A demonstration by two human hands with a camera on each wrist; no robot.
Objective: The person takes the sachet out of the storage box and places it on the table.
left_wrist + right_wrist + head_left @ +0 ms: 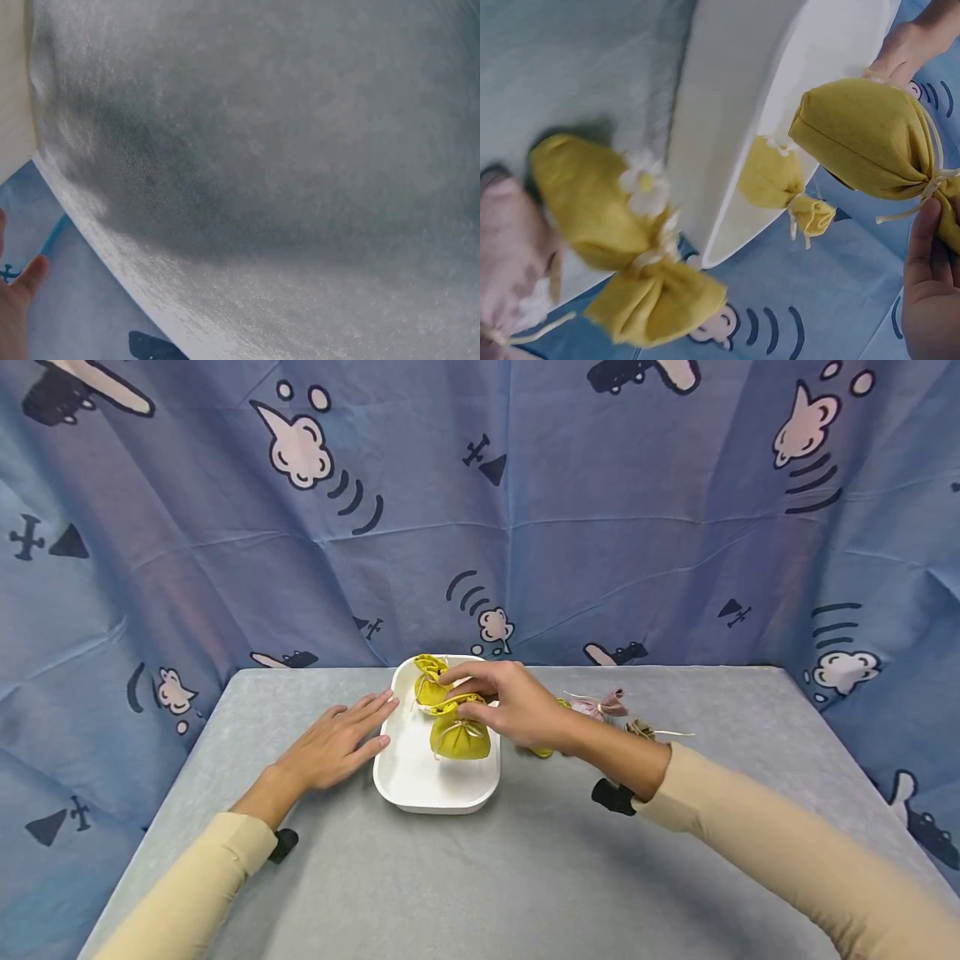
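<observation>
1. Head view: a yellow pouch [459, 737] is pinched at its neck by the right hand [517, 703] over the white tray [420, 793]; the left hand [337, 743] lies flat beside the rim - fingers straight, apparently steadying it.
2. Left wrist view: only grey table cloth [285, 150] is shown.
3. Right wrist view: a second pouch [776, 180] lies in the tray; a third [615, 232] lies outside.

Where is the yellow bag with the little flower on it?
In the right wrist view, the flowered yellow bag lies on the table just outside the white tray, beside a pink bag.

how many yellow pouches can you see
3. Two are in the white tray: one at its far end, one pinched by the right hand. A third lies on the table behind that wrist.
</observation>
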